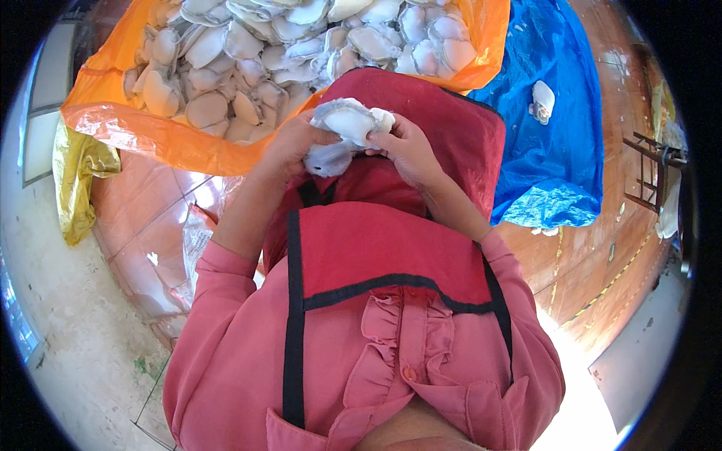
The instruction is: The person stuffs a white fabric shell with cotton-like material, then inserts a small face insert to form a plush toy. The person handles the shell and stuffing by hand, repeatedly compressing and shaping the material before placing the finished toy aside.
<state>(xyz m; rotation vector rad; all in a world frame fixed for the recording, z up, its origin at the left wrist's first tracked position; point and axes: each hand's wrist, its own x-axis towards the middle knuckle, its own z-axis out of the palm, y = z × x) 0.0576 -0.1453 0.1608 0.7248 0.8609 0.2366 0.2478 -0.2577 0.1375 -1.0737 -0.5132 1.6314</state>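
Between my two hands is a soft, padded-looking plush piece (342, 124), white on top with grey fuzzy edges. A grey flap with a small dark spot hangs from its lower side. My left hand (299, 143) is closed around its left side, the fingers partly hidden behind it. At its right end, my right hand (408, 150) pinches the white edge between thumb and fingers. Just beyond my hands, many similar white and grey plush pieces (286, 52) lie heaped on an orange plastic sheet (143, 135).
A dark red apron (459, 143) with black edging covers my lap. To the right, a blue plastic sheet (553, 158) bears one white piece (542, 103). Yellow plastic (75, 180) lies at the left. A dark metal frame (654, 173) stands at the far right on the tiled floor.
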